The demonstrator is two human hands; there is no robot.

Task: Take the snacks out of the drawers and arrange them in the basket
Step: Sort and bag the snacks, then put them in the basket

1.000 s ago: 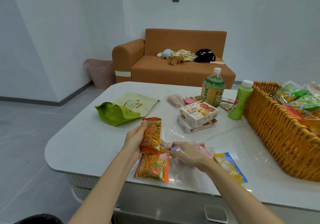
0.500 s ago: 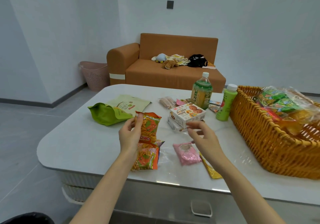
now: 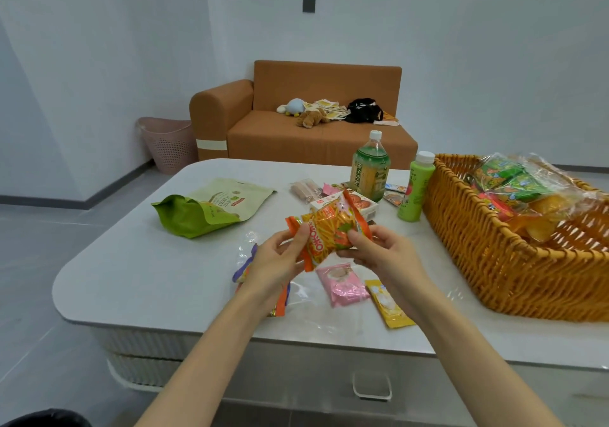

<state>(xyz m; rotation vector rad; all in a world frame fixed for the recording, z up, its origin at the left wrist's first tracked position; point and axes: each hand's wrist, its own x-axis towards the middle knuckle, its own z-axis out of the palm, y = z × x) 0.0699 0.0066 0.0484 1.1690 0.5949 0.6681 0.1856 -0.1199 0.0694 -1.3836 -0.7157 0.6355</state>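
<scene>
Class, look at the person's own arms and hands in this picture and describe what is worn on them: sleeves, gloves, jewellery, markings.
The left forearm and right forearm are bare down to the picture's lower edge, with no sleeve in view. The left hand and the right hand wear no gloves, and no watch, bracelet or ring shows. No markings show.

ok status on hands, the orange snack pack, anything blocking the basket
Left hand, right hand both grip orange snack pack, off the table. Basket at right, part filled. Green bottle beside its wall, not blocking.
</scene>
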